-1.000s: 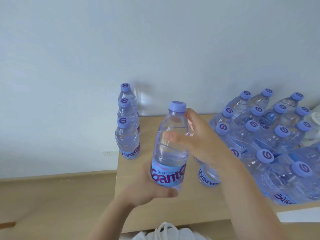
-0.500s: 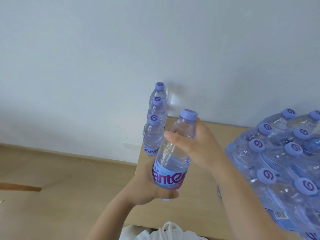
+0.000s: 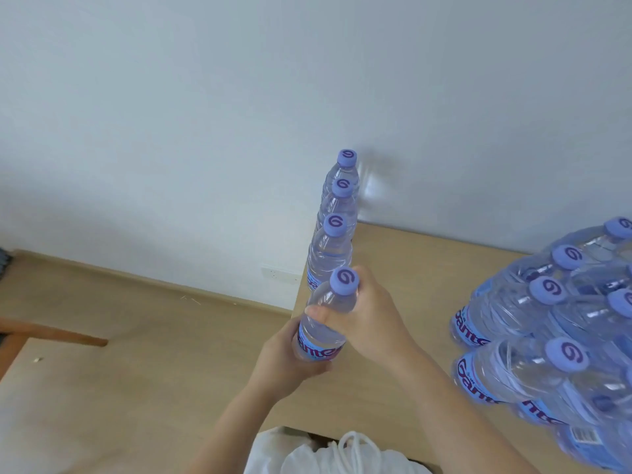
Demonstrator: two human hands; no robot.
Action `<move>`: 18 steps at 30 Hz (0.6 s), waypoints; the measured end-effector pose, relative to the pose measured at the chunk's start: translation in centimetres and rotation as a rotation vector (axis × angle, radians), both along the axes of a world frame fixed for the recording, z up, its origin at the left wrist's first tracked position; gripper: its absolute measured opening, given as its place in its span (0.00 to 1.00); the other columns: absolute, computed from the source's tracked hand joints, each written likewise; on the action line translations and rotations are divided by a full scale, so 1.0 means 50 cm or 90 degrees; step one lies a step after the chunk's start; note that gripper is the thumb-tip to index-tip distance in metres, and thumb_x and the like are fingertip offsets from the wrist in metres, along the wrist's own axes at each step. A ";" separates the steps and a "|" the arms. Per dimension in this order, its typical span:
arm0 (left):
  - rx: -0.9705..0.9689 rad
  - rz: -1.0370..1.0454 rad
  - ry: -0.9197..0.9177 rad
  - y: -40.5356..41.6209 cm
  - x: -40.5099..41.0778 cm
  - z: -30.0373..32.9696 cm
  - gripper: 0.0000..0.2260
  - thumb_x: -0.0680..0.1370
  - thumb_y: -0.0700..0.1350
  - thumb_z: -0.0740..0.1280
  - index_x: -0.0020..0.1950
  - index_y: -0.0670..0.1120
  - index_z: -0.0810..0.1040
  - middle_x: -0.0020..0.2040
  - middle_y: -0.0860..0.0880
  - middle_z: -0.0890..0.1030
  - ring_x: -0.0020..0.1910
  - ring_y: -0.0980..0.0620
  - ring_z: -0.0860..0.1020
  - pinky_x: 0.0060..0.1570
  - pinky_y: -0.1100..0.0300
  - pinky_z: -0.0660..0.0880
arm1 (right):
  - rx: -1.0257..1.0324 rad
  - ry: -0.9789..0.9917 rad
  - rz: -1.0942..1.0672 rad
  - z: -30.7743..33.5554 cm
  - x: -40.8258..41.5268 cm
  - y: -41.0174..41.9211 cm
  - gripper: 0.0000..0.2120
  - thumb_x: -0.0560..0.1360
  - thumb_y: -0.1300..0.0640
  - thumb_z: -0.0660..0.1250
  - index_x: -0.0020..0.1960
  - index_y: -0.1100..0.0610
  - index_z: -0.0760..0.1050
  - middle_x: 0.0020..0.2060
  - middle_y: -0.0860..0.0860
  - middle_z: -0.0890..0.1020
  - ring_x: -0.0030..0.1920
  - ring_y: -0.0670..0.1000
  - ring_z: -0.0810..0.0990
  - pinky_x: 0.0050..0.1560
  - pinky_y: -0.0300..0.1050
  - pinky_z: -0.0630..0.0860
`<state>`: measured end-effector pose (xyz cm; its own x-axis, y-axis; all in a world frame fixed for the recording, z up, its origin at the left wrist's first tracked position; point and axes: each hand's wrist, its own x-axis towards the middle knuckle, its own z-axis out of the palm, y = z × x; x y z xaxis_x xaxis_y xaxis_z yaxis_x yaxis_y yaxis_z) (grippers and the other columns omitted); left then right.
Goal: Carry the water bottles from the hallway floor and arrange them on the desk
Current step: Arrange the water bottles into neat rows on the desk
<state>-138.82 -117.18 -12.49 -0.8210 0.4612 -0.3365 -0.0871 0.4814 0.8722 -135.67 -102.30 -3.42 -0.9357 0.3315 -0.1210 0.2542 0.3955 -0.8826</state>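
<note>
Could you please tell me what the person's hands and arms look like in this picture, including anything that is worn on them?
Both forearms are bare, with no sleeves in view. The left hand and right hand wear no gloves, rings or watch that I can see.

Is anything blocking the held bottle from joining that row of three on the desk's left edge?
Nothing visible. The held bottle sits just in front of the row of three, with bare desk beside it.
</note>
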 end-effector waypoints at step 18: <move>-0.057 0.021 0.102 0.022 -0.055 -0.036 0.27 0.63 0.50 0.77 0.59 0.57 0.73 0.52 0.59 0.79 0.56 0.54 0.74 0.54 0.53 0.73 | 0.151 0.045 -0.069 -0.006 -0.056 -0.035 0.29 0.62 0.46 0.78 0.52 0.58 0.69 0.49 0.49 0.72 0.50 0.50 0.72 0.49 0.45 0.71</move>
<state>-141.56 -116.09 -14.28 -0.8814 0.4076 -0.2389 0.0328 0.5572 0.8297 -138.49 -104.08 -3.74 -0.8964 0.4418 0.0361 0.2477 0.5667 -0.7858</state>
